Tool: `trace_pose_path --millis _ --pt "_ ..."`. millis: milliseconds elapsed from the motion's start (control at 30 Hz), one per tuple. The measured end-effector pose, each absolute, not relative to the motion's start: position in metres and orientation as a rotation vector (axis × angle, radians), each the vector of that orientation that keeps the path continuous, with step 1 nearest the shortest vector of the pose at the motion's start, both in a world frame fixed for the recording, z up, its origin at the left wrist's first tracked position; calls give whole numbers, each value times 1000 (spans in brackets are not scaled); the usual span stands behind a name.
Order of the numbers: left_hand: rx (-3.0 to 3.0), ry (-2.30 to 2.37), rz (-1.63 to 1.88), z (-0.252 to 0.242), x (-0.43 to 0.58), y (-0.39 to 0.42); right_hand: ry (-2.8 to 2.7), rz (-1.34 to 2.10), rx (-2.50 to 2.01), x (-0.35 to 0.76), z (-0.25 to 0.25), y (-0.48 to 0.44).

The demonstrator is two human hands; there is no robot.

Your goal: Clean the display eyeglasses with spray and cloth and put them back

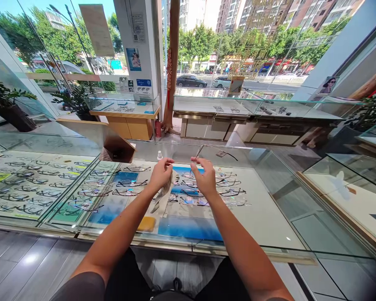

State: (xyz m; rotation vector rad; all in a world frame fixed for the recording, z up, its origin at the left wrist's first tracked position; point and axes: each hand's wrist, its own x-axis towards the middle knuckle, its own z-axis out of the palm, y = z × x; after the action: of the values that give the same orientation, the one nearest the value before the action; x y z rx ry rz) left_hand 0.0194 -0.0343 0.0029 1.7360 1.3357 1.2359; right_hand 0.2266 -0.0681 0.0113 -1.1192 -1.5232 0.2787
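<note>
Above the glass display counter (244, 228), my right hand (206, 177) is closed on a pair of eyeglasses (221, 154), whose thin temples stick out up and to the right. The lenses are mostly hidden behind my fingers. To its left, my left hand (161, 174) has its fingers curled round a greyish cleaning cloth (163, 197) that hangs down below it. A small white spray bottle (159, 156) stands just beyond my left hand. Under the glass, several eyeglass frames (130, 183) lie in rows on both sides of my hands.
A yellow-orange object (146, 224) lies near the counter's front edge. A wooden-framed mirror (95, 136) leans on the left part. Another glass case (347, 188) stands at the right. More showcases (211, 109) line the window, and a fire extinguisher (158, 128) stands by the post.
</note>
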Motion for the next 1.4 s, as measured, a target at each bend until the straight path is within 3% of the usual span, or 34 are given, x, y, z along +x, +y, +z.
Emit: trace_pose_path --millis 167,300,467,733,900,1000,1400 --pt "1952 1662 1515 6 13 -33 -1523 295 -1113 227 11 -68" --pt "1906 1885 1283 4 8 -27 -1526 318 -1101 227 11 -68" --pt "1898 1840 964 -7 3 -16 -1556 373 -1096 226 12 -69" --pt "1955 1806 1076 -11 -1 -12 -1548 428 -1088 226 12 -68" --pt "1892 1467 1619 6 -1 -21 -1511 505 -1078 227 15 -68" --pt "1725 1142 1749 17 3 -31 -1494 568 -1058 226 17 -69" --pt "1109 621 1218 34 12 -41 -1516 860 -933 229 23 -71"
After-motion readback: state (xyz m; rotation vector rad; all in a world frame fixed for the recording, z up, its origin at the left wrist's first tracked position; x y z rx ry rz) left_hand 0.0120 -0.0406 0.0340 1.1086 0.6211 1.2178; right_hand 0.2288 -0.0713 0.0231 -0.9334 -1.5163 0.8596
